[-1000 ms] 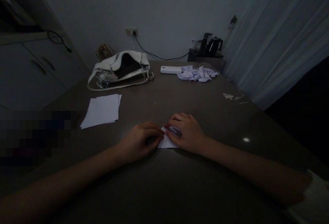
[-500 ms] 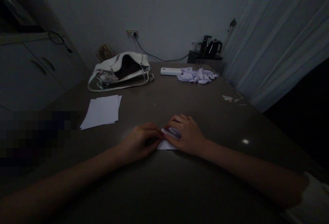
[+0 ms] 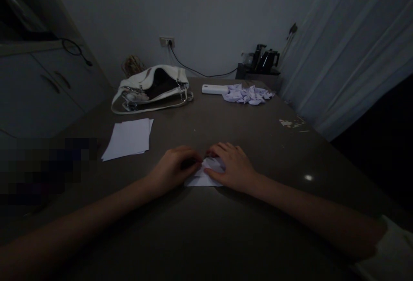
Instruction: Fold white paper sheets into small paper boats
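Dim room, dark table seen from above and behind two bare forearms. Near the middle of the table, a small piece of white paper, partly folded, lying flat under both hands. Long axis of the paper running left to right across the view; near edge straight and roughly parallel to the table's near side, upper part narrowing toward a point between the two hands, aimed away toward the far wall. Exact fold lines too dark to make out.

Left hand curled over the paper's left part, fingertips bent down and pressed together against the sheet close to its upper point. Right hand laid palm down over the paper's right part, fingers slightly spread and flat, tips touching the paper just beside the left fingertips. Neither hand lifted the sheet; both pressed it onto the table.

Further back on the left, a loose stack of white sheets, well apart from the hands. Behind that, an open white handbag lying on its side. At the far right of the table, a heap of crumpled or folded white papers, with a white oblong object just beside it. Past the table's far corner, a black kettle on a low stand. Pale curtain along the right side.
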Demonstrator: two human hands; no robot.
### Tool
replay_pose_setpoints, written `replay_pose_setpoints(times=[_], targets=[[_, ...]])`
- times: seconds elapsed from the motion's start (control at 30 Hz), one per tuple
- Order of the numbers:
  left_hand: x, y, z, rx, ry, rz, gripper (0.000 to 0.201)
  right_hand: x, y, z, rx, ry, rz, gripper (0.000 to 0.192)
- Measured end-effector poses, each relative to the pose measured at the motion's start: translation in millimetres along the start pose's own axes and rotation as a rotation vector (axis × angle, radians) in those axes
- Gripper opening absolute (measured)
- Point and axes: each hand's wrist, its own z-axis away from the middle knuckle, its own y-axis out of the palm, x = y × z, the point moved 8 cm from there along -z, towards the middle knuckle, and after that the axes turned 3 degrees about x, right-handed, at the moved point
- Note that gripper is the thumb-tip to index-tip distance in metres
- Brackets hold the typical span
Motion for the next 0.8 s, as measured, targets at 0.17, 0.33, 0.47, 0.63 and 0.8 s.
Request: replay_pose_setpoints(times=[0.17,0.33,0.47,0.63,0.8], targets=[[4,3.2,-10,0.023,-0.005,-0.117,0.006,-1,-1,0,0.0,0.029,-0.027,0.039],[5,10.7,-23,0.041,0.057,-0.256,0.007,0,0,0,0.009,0.03,0.007,0.035],[1,14.9,-36,0.078,0.087,-0.394,0.008,0,0,0,0.012,0.031,0.055,0.034],[-7,17.5,-38,0.114,0.164,-0.478,0.005,-1,2,0,0.007,0.032,0.092,0.035],[-10,19.6,-32,0.153,0.267,-0.531,0.005,0,3,0,0.0,0.026,0.106,0.036]])
